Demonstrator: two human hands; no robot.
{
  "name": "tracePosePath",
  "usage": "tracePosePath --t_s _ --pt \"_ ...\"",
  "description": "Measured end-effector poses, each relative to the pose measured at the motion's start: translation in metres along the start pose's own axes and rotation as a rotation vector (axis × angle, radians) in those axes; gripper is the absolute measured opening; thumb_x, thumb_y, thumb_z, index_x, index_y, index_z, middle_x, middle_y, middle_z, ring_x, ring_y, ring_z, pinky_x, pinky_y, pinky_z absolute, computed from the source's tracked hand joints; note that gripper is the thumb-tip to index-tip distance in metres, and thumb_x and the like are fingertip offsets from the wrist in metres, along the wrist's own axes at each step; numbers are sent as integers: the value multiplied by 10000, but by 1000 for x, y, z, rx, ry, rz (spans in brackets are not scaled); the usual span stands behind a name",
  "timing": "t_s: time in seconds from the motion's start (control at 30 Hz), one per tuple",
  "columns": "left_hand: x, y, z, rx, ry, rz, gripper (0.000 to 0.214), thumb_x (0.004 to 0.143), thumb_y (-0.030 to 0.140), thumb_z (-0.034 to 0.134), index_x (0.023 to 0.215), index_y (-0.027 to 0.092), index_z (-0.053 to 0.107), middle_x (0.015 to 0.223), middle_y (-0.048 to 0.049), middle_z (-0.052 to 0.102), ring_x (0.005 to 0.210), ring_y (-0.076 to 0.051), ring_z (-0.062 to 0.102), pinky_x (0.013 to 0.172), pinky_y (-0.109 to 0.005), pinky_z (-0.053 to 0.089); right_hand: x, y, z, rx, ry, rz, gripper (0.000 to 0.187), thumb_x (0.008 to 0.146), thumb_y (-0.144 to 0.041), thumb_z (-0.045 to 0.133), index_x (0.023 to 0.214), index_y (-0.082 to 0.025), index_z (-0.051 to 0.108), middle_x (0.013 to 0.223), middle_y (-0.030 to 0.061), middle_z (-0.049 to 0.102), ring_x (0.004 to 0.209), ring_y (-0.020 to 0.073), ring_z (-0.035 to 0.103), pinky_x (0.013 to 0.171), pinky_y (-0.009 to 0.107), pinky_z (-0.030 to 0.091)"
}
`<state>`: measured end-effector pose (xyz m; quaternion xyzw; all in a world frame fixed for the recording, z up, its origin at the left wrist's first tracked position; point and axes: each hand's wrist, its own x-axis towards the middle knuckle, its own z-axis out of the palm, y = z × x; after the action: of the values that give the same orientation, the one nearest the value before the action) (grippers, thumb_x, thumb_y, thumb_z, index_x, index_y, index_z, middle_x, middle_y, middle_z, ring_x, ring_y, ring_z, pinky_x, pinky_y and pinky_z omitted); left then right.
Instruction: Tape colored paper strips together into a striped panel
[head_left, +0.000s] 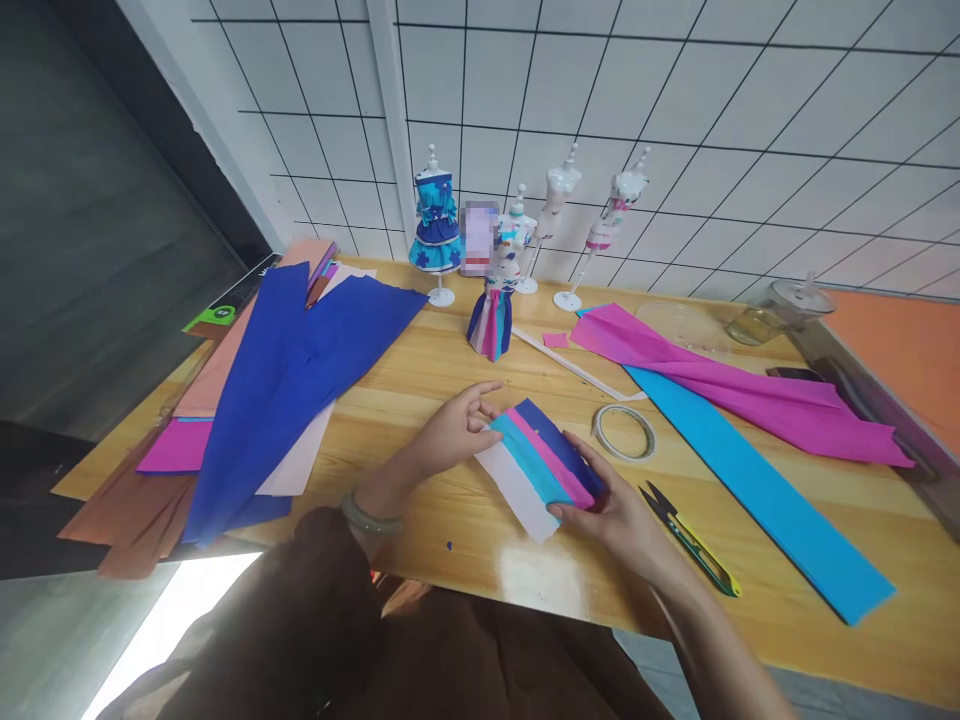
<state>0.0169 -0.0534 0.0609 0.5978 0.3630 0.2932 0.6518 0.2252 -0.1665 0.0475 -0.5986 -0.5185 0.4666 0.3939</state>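
A stack of staggered paper strips [541, 455] in white, light blue, pink and dark blue is held just above the table. My right hand [611, 510] grips its right end, thumb on the near side and fingers on the far side. At the upper left end my left hand [461, 430] pinches the stack's edge, index finger stretched out above it. To the right lie a roll of tape [625, 433] and yellow-handled thread snips [690, 540]. Beyond my hands stands a small dress form [514, 240] wearing a striped paper skirt [493, 325].
Several mini dress forms stand at the back, one in a blue dress [435, 225]. Blue paper [300, 370] and other sheets lie left, beside a green tape measure [214, 316]. Pink paper [720, 375] and a light-blue strip [765, 500] lie right, near a glass jar [780, 310].
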Motion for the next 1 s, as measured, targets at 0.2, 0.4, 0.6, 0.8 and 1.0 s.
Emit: tracePosePath --t_s 0.2,0.4,0.6,0.8,1.0 --pt "21 0 -12 5 -213 48 765 710 175 634 1377 213 263 986 -69 562 744 -94 571 680 -238 446 15 -2 -1 304 -93 138 905 700 -427 678 1414 -268 146 1210 111 585 1021 259 597 871 454 471" --pt "39 -6 -21 80 -230 109 718 710 209 646 1352 183 324 876 -41 606 713 -93 563 682 -241 436 40 3 5 393 -74 171 799 680 -385 705 1344 -245 283 981 69 695 836 230 659 777 410 510" --pt "52 -25 -39 45 243 162 420 730 259 615 1114 109 533 560 59 487 568 -89 515 591 -220 420 61 12 -1 160 77 182 751 645 -407 714 1282 -200 374 887 47 704 790 223 662 707 349 523" --pt "53 -29 -43 -110 225 130 539 713 301 645 1189 105 483 521 51 521 514 -90 503 541 -213 388 75 -2 -5 7 44 254 558 685 -431 655 1167 -216 476 926 63 700 769 240 670 620 331 533" --pt "44 -20 -39 -663 34 -20 455 748 237 627 1174 144 500 531 80 419 373 -8 304 418 -160 221 86 -3 -9 -141 -98 137 384 735 -464 584 1011 -197 571 940 71 691 835 240 649 687 330 516"
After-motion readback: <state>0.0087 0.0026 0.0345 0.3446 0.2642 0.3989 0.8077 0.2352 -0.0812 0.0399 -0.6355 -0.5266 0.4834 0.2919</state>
